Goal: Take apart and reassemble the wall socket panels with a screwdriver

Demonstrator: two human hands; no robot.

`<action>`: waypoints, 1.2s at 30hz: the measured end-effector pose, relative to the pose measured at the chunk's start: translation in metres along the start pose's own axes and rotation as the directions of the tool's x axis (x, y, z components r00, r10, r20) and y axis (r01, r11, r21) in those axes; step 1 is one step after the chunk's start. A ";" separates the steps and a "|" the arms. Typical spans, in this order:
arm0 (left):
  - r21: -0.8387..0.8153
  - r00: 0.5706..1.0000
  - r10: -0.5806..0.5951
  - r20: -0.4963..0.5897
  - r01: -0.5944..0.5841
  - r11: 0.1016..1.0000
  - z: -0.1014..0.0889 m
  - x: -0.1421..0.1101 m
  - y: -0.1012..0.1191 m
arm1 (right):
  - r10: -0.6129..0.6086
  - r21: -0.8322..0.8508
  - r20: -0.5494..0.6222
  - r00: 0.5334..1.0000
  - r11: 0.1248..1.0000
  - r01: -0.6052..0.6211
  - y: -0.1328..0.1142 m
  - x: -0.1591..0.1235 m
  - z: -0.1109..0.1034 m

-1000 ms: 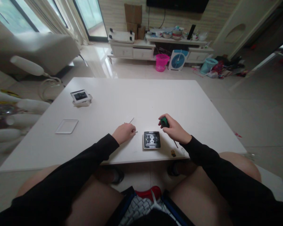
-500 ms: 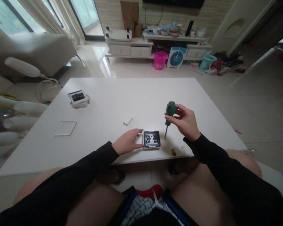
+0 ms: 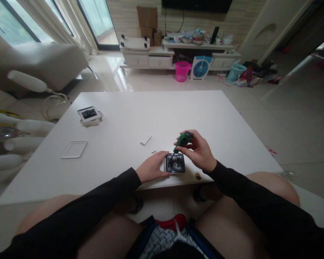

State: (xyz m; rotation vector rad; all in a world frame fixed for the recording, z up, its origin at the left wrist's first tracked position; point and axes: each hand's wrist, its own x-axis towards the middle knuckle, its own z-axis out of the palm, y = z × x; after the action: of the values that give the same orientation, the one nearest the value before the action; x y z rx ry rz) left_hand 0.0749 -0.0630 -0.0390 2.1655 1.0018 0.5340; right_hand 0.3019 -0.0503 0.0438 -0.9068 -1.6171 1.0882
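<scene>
A green-handled screwdriver (image 3: 183, 141) is gripped in my right hand (image 3: 198, 148). It slants down to the left, and its tip is inside the black square face of what looks like a wall switch without its cover (image 3: 175, 164). The exact spot the tip touches is too small to tell. My left hand (image 3: 153, 167) holds the switch by its left side, fingers at the far corner and thumb at the near one. The switch lies face up by the table's near edge.
On the white table (image 3: 129, 108) are a clear square frame (image 3: 74, 149), a stacked white-and-black unit (image 3: 89, 115), thin white plates (image 3: 145, 141), a small strip (image 3: 153, 151) and small brownish pieces (image 3: 198, 176). Beyond stand a pink basket (image 3: 182, 72) and a blue fan (image 3: 201, 68).
My right hand has moved left with the screwdriver, bringing its tip from beside the switch into its face. The handle now tilts more. My left hand has closed further around the switch's side.
</scene>
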 end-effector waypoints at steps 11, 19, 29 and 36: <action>0.036 1.000 -0.021 0.023 0.020 0.999 -0.001 -0.001 0.001 | -0.073 -0.106 0.030 0.997 0.992 0.075 0.002 -0.003 0.002; 0.045 0.999 -0.034 0.031 0.033 0.998 -0.002 -0.001 0.002 | -0.111 -0.134 0.036 0.993 0.984 0.115 0.003 -0.005 0.000; 0.046 0.998 -0.043 0.040 0.041 0.998 -0.004 -0.001 0.005 | -0.125 -0.171 0.062 0.990 0.976 0.134 -0.002 -0.006 0.000; 0.042 0.998 -0.043 0.040 0.042 0.998 -0.004 -0.001 0.006 | -0.144 -0.190 0.073 0.987 0.969 0.155 -0.002 -0.007 0.000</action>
State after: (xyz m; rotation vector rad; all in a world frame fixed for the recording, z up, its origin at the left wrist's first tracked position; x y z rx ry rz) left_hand 0.0749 -0.0645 -0.0323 2.1773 1.0424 0.4509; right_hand 0.3035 -0.0575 0.0438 -0.8698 -1.8347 0.8701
